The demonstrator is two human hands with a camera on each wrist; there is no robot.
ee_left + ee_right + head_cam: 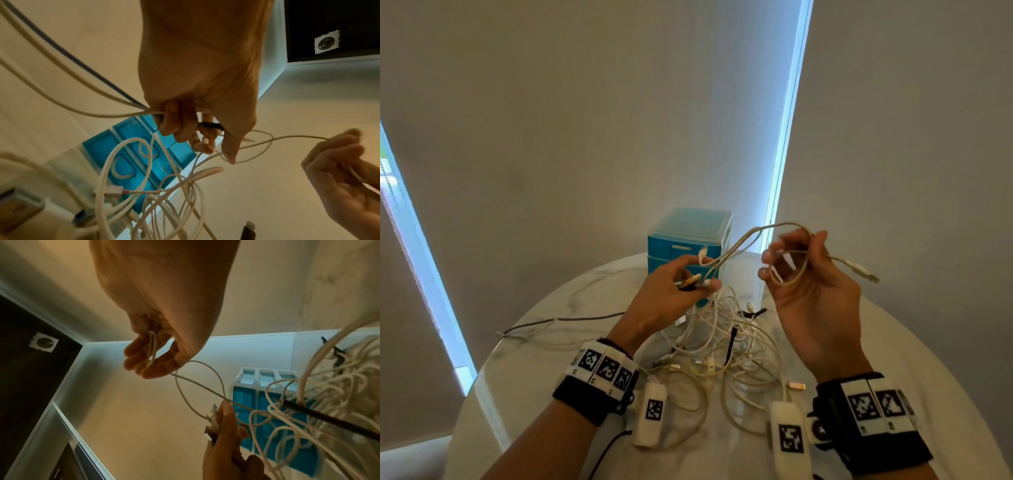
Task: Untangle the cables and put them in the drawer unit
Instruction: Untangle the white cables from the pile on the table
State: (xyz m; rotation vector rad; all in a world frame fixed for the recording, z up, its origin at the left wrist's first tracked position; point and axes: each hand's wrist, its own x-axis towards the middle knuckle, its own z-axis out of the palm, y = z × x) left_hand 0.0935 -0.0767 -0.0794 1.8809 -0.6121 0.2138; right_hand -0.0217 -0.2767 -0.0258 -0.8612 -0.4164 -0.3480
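The blue drawer unit (688,240) stands at the far edge of the round marble table (928,359) with its translucent drawers pushed in, and what they hold cannot be made out. Above the table, the left hand (667,298) grips a bunch of cable ends and plugs (697,279), while the right hand (808,298) has its fingers curled around a loop of beige braided cable (743,240) strung between the two hands. The remaining white cables (726,346) lie tangled on the table just in front of the unit, between the wrists.

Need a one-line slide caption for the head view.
Both hands, left hand and right hand, hold a beige cable above tangled cables before a blue drawer unit.
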